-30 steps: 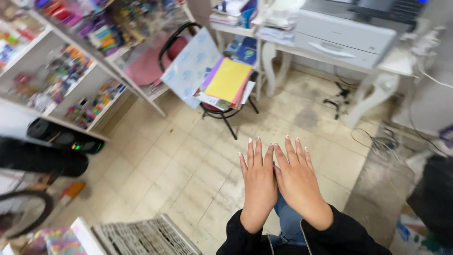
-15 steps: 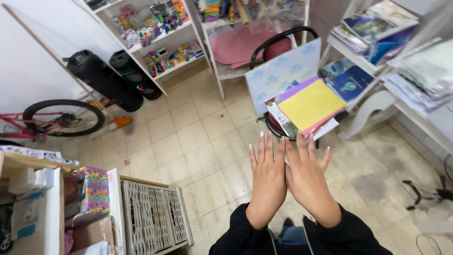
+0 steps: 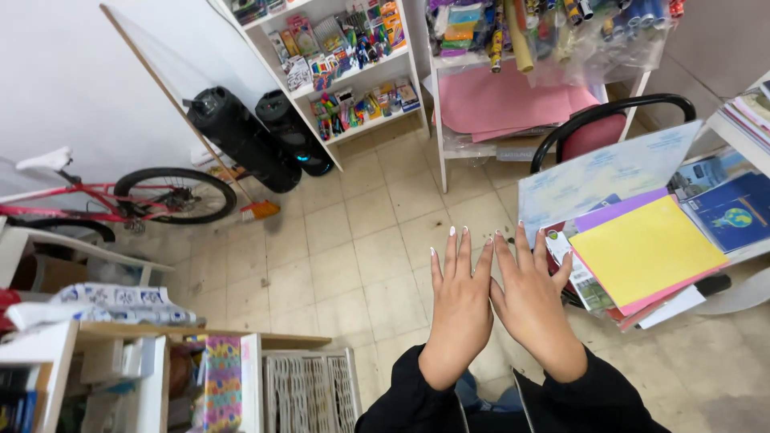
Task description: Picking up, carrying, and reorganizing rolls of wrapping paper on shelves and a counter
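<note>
Hovering side by side, left hand [image 3: 459, 305] and right hand [image 3: 531, 301] touch, fingers [image 3: 465, 252] straight, empty; yellow paper stack [image 3: 646, 250] lies just right on chair [image 3: 597, 132].

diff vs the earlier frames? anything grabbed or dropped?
Nothing taken hold of or let go. The view swung left: the chair with the stack of coloured paper slid to the right side of the picture, and the red bicycle and black speakers came in. The left hand and right hand stayed flat, side by side, empty.
</note>
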